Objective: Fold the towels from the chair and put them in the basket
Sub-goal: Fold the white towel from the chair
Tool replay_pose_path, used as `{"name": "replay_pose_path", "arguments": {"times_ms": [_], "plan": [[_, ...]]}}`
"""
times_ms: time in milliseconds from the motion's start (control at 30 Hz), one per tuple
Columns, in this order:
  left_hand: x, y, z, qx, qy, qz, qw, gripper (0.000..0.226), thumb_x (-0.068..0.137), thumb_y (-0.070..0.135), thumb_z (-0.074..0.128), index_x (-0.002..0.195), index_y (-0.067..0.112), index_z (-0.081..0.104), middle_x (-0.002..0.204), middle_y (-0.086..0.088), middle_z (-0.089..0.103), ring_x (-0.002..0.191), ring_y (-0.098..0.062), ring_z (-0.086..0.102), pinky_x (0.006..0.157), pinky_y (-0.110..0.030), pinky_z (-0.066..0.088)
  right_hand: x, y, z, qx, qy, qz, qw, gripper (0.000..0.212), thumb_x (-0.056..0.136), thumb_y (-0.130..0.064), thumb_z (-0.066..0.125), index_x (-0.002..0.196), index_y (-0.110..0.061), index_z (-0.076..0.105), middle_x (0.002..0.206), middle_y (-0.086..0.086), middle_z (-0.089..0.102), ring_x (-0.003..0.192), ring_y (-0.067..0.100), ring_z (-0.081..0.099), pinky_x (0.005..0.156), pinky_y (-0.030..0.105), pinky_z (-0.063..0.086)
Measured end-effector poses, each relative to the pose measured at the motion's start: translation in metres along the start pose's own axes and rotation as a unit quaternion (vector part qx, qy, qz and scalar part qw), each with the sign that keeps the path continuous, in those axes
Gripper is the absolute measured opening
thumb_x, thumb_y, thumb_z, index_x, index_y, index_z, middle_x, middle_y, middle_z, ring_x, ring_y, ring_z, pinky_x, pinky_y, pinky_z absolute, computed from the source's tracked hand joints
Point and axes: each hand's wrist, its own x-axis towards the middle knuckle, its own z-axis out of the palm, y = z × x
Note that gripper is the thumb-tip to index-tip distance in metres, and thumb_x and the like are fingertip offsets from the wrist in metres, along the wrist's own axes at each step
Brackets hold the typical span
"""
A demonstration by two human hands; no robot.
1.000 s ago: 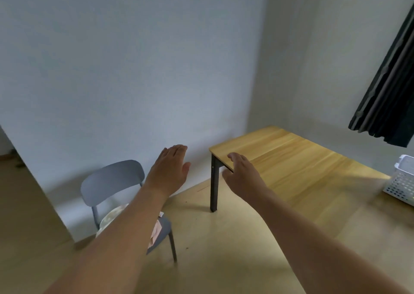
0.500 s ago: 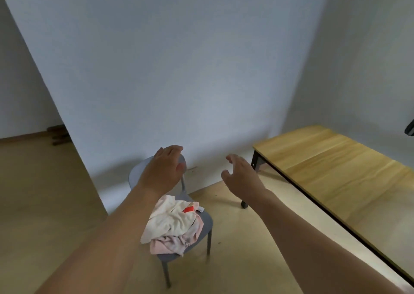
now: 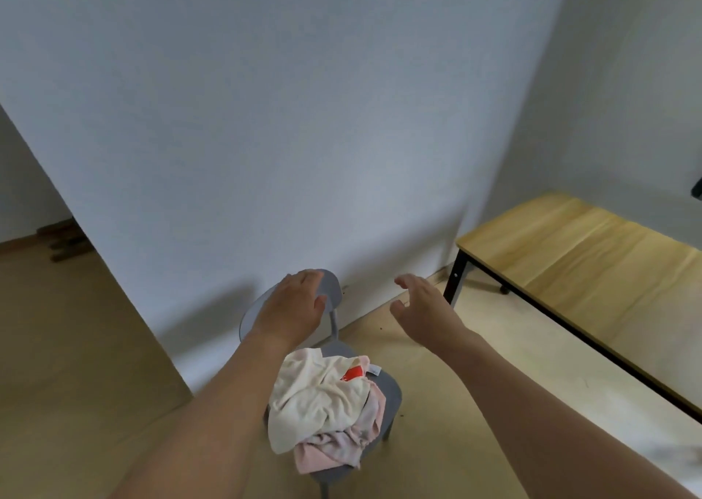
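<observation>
1. Two hands reach out ahead of the person: the left hand (image 3: pixel 294 306) is spread flat with relaxed fingers and holds nothing, and it shows in front of the chair's backrest; whether it touches the backrest I cannot tell
2. The right hand (image 3: pixel 425 308) is wide too, fingers loosely apart, empty, in the air over the floor between the chair (image 3: pixel 391 392) and the table (image 3: pixel 592 266)
3. The towels (image 3: pixel 323 399) lie in a crumpled heap on the chair seat, a cream one on top of a pink one, with a red patch showing; none is folded yet
4. The basket is not in view
5. The step in hand looks like the first reach, so the task is barely begun
6. The next move calls for lowering a hand to the heap, pinching the top cream towel alone, and carrying it to the table, likely the place to spread and fold it
</observation>
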Motion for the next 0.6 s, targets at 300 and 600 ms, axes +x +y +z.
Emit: {"name": "replay_pose_path", "arguments": {"times_ms": [300, 600], "plan": [[0.071, -0.055, 0.019, 0.014, -0.067, -0.009, 0.998, 0.04, 0.097, 0.026, 0.043, 0.136, 0.017, 0.047, 0.134, -0.003, 0.057, 0.12, -0.024, 0.053, 0.096, -0.035, 0.044, 0.078, 0.005, 0.052, 0.057, -0.028, 0.071, 0.995, 0.047, 0.096, -0.022, 0.05, 0.141, -0.014, 0.04, 0.145, 0.004, 0.045, 0.129, 0.02, 0.045, 0.105, 0.03, 0.038], [0.144, -0.134, 0.166, -0.078, -0.229, 0.019, 0.97, 0.024, 0.097, 0.019, 0.043, 0.114, 0.012, 0.059, 0.108, -0.006, 0.066, 0.099, -0.025, 0.06, 0.074, -0.027, 0.043, 0.165, 0.071, 0.188, 0.097, -0.032, 0.26, 0.96, 0.045, 0.095, -0.017, 0.047, 0.14, -0.012, 0.042, 0.141, 0.005, 0.048, 0.127, 0.021, 0.047, 0.098, 0.028, 0.038]]}}
